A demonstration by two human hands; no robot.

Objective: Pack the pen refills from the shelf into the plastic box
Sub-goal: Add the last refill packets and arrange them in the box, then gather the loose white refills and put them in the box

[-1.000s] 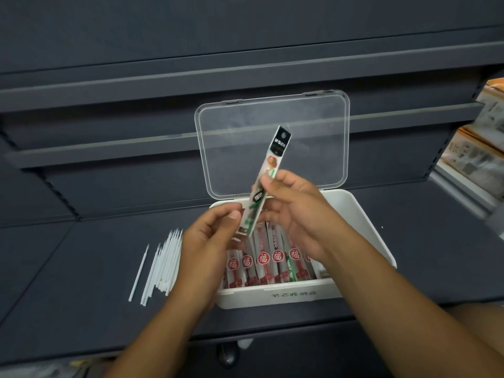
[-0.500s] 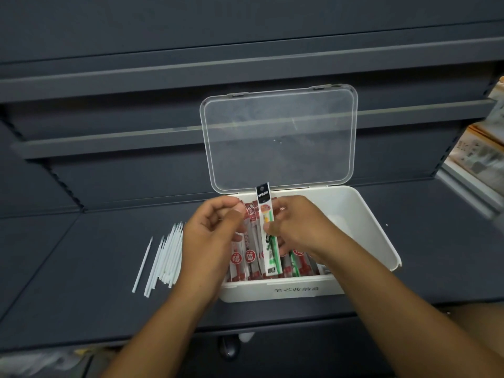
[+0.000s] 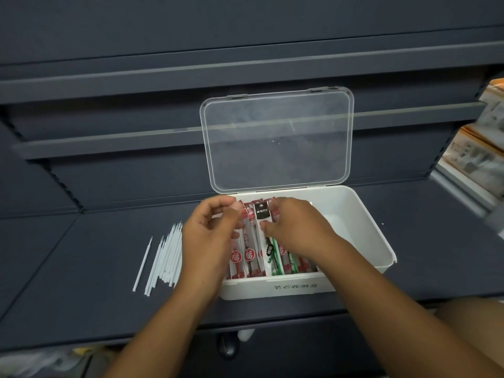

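Observation:
A white plastic box [image 3: 362, 222] stands on the dark shelf [image 3: 81, 296] with its clear lid [image 3: 278, 140] upright. Its left half holds a row of red pen refill packets [image 3: 248, 255]. A green and black refill packet [image 3: 268, 257] lies among them. My right hand [image 3: 297, 230] is over the box, with its thumb and fingertips on that packet. My left hand [image 3: 210, 241] hovers at the box's left end, fingers loosely curled and touching the tops of the red packets. Several loose white refills [image 3: 166, 257] lie on the shelf left of the box.
The right half of the box shows its bare floor. Stacks of printed cartons [image 3: 474, 154] sit on the neighbouring shelf at the right edge. An upper shelf ledge [image 3: 109, 143] runs behind the lid.
The green and black packet went from tilted up in both hands down into the box, where it now lies flat in the row. Both hands lowered with it.

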